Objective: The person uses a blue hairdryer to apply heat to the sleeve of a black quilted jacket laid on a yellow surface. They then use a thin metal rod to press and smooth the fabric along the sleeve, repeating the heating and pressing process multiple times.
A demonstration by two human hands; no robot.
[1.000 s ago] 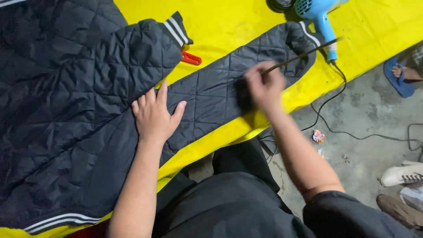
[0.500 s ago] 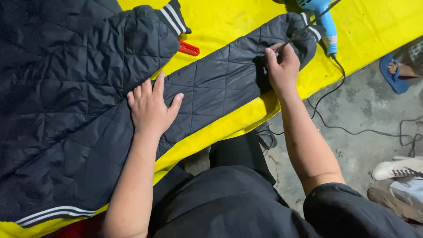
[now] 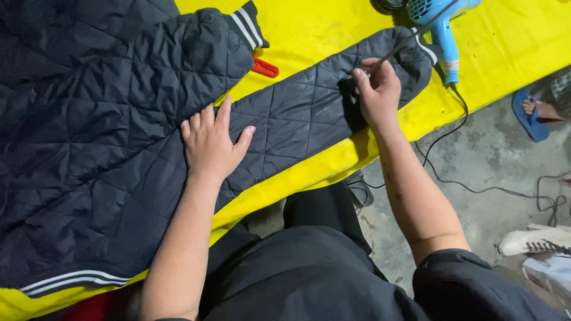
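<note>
A dark quilted jacket with striped cuffs lies flat on a yellow table. My left hand presses flat on the jacket where the sleeve joins the body, fingers spread. My right hand rests on the sleeve near its cuff, fingers closed around a thin dark stick-like tool that points up and away toward the cuff.
A blue hair dryer lies on the table past the cuff, its cord trailing over the concrete floor. A red clip-like object peeks out between the sleeves. Another person's foot in a blue sandal and white shoes are at right.
My right hand moved along the sleeve toward the cuff with the thin tool. My left hand stayed pressed on the jacket.
</note>
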